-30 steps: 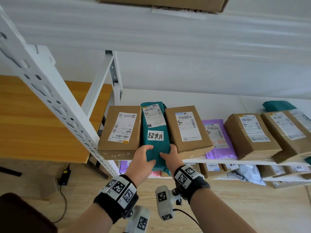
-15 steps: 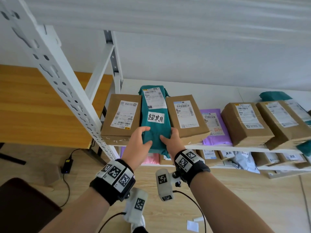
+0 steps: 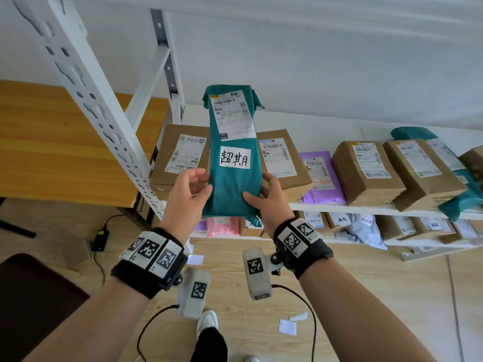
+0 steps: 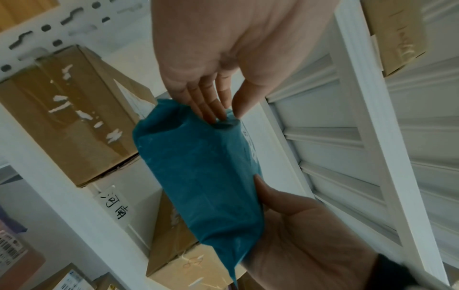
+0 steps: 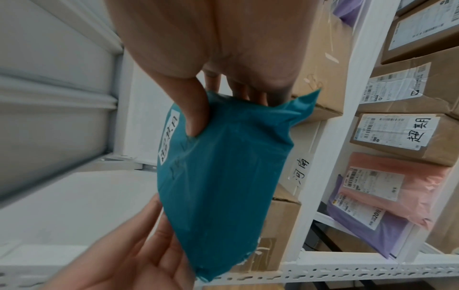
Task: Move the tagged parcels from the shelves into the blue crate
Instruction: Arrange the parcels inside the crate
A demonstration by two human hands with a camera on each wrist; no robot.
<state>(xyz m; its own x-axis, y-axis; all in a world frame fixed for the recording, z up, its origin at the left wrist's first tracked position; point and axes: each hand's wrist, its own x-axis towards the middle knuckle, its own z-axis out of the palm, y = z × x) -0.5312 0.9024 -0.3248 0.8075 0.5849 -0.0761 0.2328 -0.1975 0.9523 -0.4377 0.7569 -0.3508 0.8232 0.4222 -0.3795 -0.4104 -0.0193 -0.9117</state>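
Note:
A teal soft parcel (image 3: 234, 163) carries a shipping label and a white handwritten tag (image 3: 234, 157). Both hands hold it up by its lower end, tilted upright in front of the middle shelf (image 3: 339, 206) and clear of the boxes. My left hand (image 3: 202, 182) grips its left edge, thumb on the front. My right hand (image 3: 261, 188) grips the right edge; in the right wrist view its thumb (image 5: 196, 117) presses into the teal parcel (image 5: 223, 176). In the left wrist view the teal parcel (image 4: 198, 176) hangs between the two hands. No blue crate is in view.
Brown boxes (image 3: 180, 155) (image 3: 282, 160) flank the gap the parcel left; a purple mailer (image 3: 320, 176) and more boxes (image 3: 366, 171) lie to the right. The lower shelf holds other tagged parcels (image 5: 397, 135). A white slotted upright (image 3: 104, 108) stands left, beside a wooden table (image 3: 52, 142).
The teal parcel has come out from between the two brown boxes and been lifted upright, towards me. Both hands kept their hold on its lower end.

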